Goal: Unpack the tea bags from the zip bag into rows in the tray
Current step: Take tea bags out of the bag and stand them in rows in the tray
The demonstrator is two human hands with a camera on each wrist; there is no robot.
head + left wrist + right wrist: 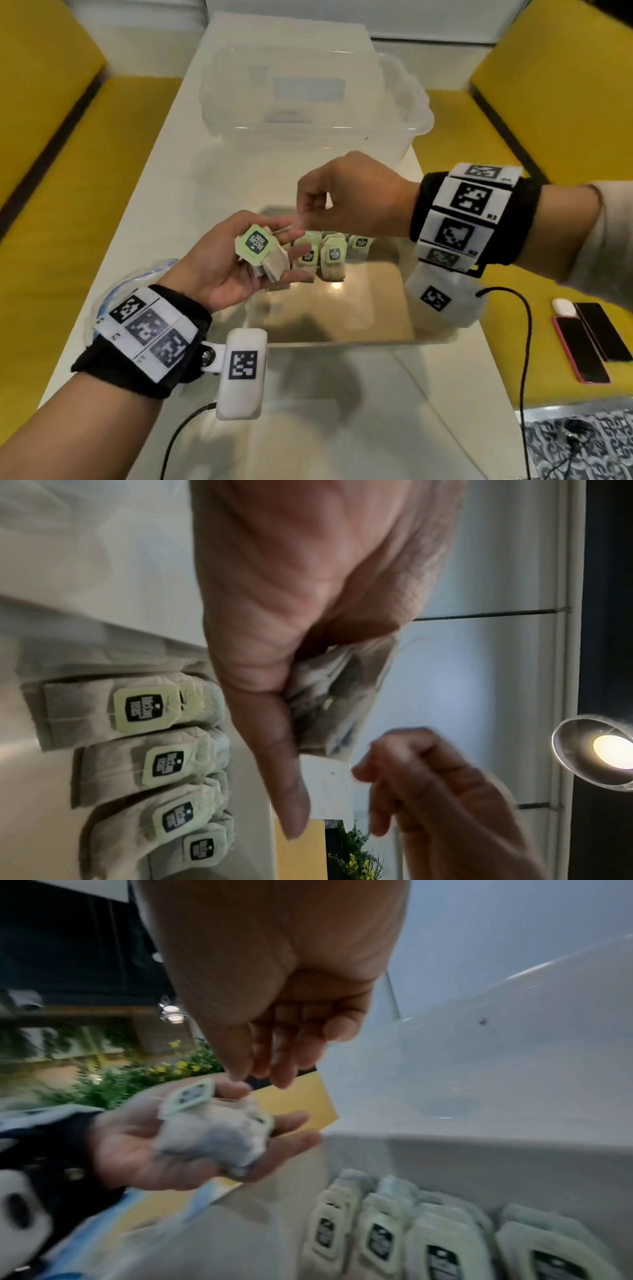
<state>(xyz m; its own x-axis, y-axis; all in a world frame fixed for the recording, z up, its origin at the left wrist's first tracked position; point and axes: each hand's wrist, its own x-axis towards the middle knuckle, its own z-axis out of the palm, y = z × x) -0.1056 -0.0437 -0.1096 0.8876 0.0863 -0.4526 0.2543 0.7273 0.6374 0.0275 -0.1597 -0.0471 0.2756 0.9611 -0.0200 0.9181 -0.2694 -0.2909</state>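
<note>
Head view, with both wrist views. The left hand [219,263], palm up above the near-left part of the tray [342,337], cradles a small clump of tea bags [265,258]; its fingers lie loosely curved under the clump, thumb alongside, so the grip is a shallow cup holding the bags, the topmost showing a pale green tag [255,247]. The right hand [346,195] hangs just above and beyond the left fingertips, its fingers curled inward with thumb and forefinger drawn close together; whether they pinch a string or tag cannot be told, and the grip is narrow.

The tray is a clear, shallow rectangular container on the white worktop [144,219]. Along its far side stands a row of tea bags [334,255], leaning on one another, green tags facing the onlooker; the wrist views show at least four stacks side by side. The near part of the tray floor is bare.

Beyond the tray stands a large translucent tub [308,99]. A crumpled zip bag [113,294] with blue print lies on the worktop under the left wrist. Two phones [592,339] rest on the yellow seat [561,308] to the right.
</note>
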